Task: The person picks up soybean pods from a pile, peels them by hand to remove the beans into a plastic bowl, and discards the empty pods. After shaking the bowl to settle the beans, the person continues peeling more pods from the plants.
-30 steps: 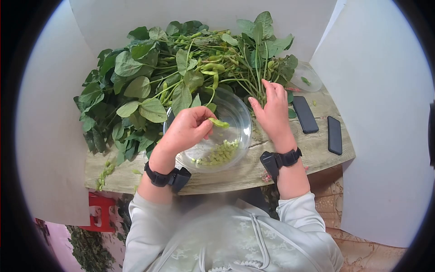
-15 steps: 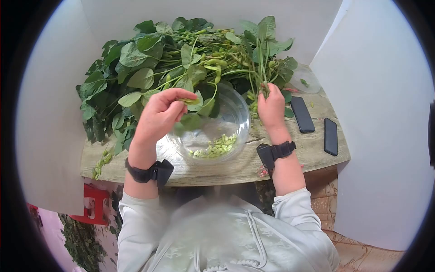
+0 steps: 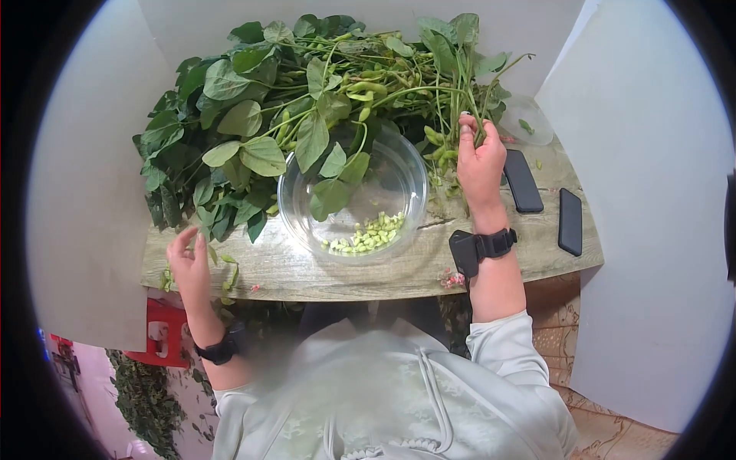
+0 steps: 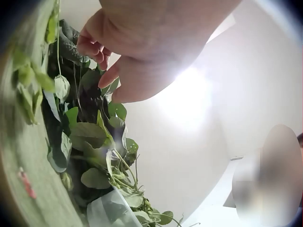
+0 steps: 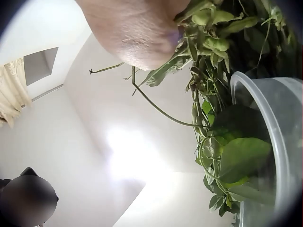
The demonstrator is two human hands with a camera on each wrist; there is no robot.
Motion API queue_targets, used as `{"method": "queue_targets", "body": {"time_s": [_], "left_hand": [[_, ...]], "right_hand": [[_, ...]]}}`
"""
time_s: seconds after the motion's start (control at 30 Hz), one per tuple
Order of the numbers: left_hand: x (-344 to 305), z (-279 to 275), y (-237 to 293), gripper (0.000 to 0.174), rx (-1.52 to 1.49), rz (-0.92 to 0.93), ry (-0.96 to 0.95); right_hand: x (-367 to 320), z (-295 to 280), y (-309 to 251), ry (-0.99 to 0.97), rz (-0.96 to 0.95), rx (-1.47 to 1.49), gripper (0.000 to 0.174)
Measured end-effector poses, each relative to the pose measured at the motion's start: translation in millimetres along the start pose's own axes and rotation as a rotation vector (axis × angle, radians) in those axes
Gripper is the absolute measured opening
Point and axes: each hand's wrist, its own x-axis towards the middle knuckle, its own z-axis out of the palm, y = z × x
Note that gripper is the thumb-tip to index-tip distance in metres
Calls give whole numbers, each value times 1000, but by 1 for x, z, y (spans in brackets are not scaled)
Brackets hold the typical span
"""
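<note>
My right hand grips the stems of a soybean plant at the right end of a heap of leafy soybean plants. In the right wrist view, pods hang beside this hand. My left hand is over the table's left front edge, fingers loosely bent and nothing visible in them. Close to it lie several green pods or husks. Between the hands stands a clear plastic bowl with shelled green beans at its near side. Leaves overhang its far rim.
Two black phones lie on the wooden table at right. Behind them is a clear lid or dish with a leaf piece. White panels enclose the sides and back. A red stool stands below left.
My left hand has moved from over the bowl to the left table edge, and the pod it pinched is out of its fingers. The right hand has taken hold of stems and shifted them rightward.
</note>
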Motion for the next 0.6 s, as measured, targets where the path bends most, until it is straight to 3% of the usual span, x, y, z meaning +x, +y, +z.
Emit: {"method": "queue_targets", "body": {"time_s": [0.1, 0.17, 0.2, 0.27, 0.3, 0.37, 0.47, 0.5, 0.6], "left_hand": [[-11, 2, 14, 21, 229, -21, 69], [-15, 14, 19, 21, 33, 12, -107], [-18, 20, 29, 21, 43, 8, -103], [-25, 32, 49, 22, 204, 90, -299], [-27, 35, 45, 22, 209, 84, -295], [-32, 47, 32, 31, 392, 318, -367], [-38, 61, 37, 40, 525, 374, -449], [-36, 62, 40, 45, 595, 338, -564], [-34, 69, 35, 44, 655, 293, -624]], "right_hand": [[0, -2, 1, -22, -34, -71, 15], [-1, -2, -4, -14, -46, -90, 15], [-1, -2, -4, -18, -41, -81, 15], [-1, -2, 0, -16, -55, -90, 14], [-1, -1, 2, -10, -72, -96, 15], [-2, 1, 9, -15, -75, -122, 15], [-2, 1, 13, -24, -89, -148, 15], [-2, 2, 11, -25, -95, -143, 15], [-3, 1, 7, -36, -112, -145, 15]]}}
